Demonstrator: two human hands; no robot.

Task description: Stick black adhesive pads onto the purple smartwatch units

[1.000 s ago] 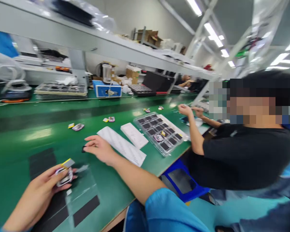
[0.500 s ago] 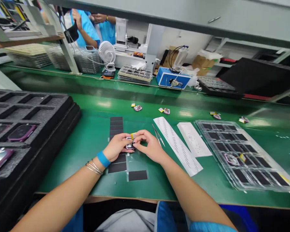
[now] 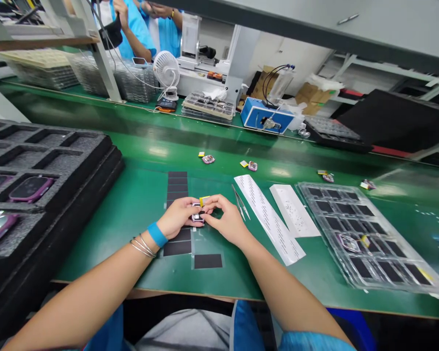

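Observation:
In my left hand [image 3: 176,217], fingers closed round its edge, is a small purple-rimmed watch case [image 3: 196,217] with its inside exposed. A yellow-edged battery [image 3: 204,200] stands out at its top, beside my right fingertips. The thumb and fingers of my right hand [image 3: 225,219] are pinched at the case's right side, on a small black piece [image 3: 202,212] whose kind I cannot make out. Under and around my left hand run black rectangular sheets [image 3: 177,183] in a column. Metal tweezers [image 3: 240,202] lie just right of my right hand.
A black foam tray [image 3: 54,161] with purple-rimmed watches stands left. To the right are a printed label strip [image 3: 269,219], a white block [image 3: 294,209] and a clear tray [image 3: 373,234]. Watch cases with batteries [image 3: 208,159] lie behind. Two people stand beyond a fan [image 3: 166,70].
The view has shifted slightly. Both hands stay together at the watch case, with only small finger movement. A hand has come into view at the far right edge.

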